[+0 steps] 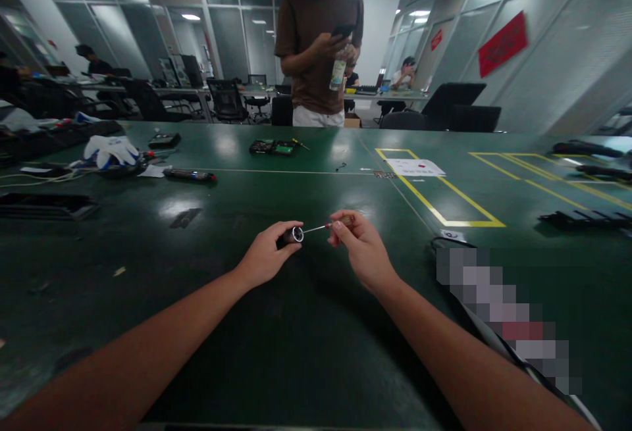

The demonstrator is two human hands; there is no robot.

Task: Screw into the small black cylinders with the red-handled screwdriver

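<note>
- While the left hand (266, 253) grasps a dark cylinder (295, 235) between thumb and fingers, the right hand (364, 247) pinches a screwdriver (316, 228), tip at the cylinder's silver-rimmed end, above the green table (276, 339).
- Beyond, left: white gloves (111, 152).
- Across the table, a standing person (318, 43) holds a bottle (338, 74).

Here's the cylinder (293, 235), over the table (237, 365), left hand (266, 251) at its left; right of it comes the screwdriver (316, 229), tip at the cylinder's end, right hand (364, 247) on its handle. Beyond the cylinder, the case (261, 147)! Beyond and well left of it, gloves (111, 152); beyond and right, a paper sheet (416, 167). Behind it, past the table, a person (320, 29).
</note>
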